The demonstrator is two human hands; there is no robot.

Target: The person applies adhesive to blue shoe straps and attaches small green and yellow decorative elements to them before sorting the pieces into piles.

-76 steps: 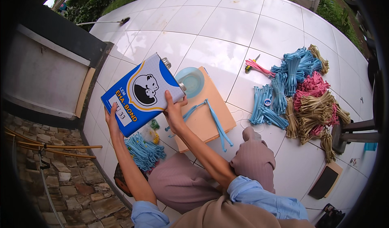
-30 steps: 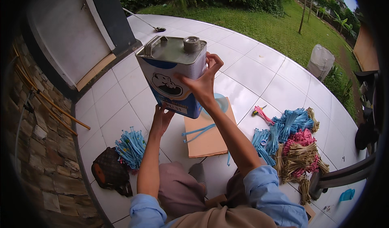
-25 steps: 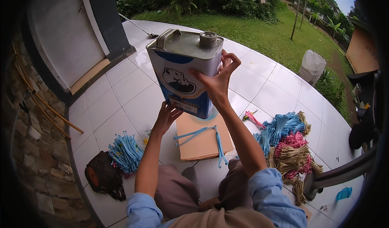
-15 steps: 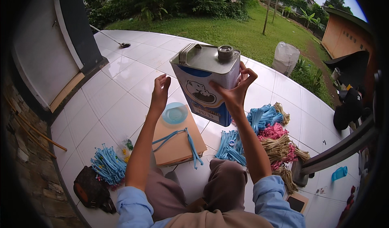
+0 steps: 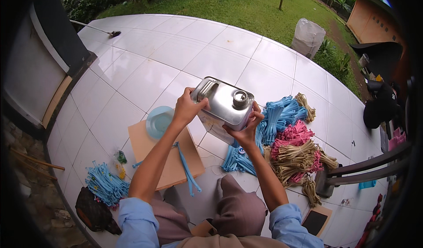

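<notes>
A rectangular metal can [image 5: 224,105] with a silver top is held up in front of me, over the tiled floor. My left hand [image 5: 188,109] is closed around its left end, by the handle. At the opposite side my right hand [image 5: 245,132] grips the lower corner, thumb in front and fingers behind. The round spout [image 5: 240,98] on top faces up toward me. Below to the left, a light-blue plastic bowl [image 5: 159,123] stands on a cardboard sheet [image 5: 140,144]. A blue cord [image 5: 187,171] lies over the cardboard's edge, partly hidden by my left forearm.
Bundles of blue [image 5: 282,113], pink [image 5: 294,138] and beige cords [image 5: 297,158] are piled at right, beside a dark wooden chair-like frame [image 5: 370,164]. Another blue bundle [image 5: 105,182] and a dark bag [image 5: 91,210] lie at left. A broom [image 5: 113,34] rests farther off.
The can has come down and nearer, its top now tipped toward me. My left hand, which was open and apart from it, has taken hold of its left end.
</notes>
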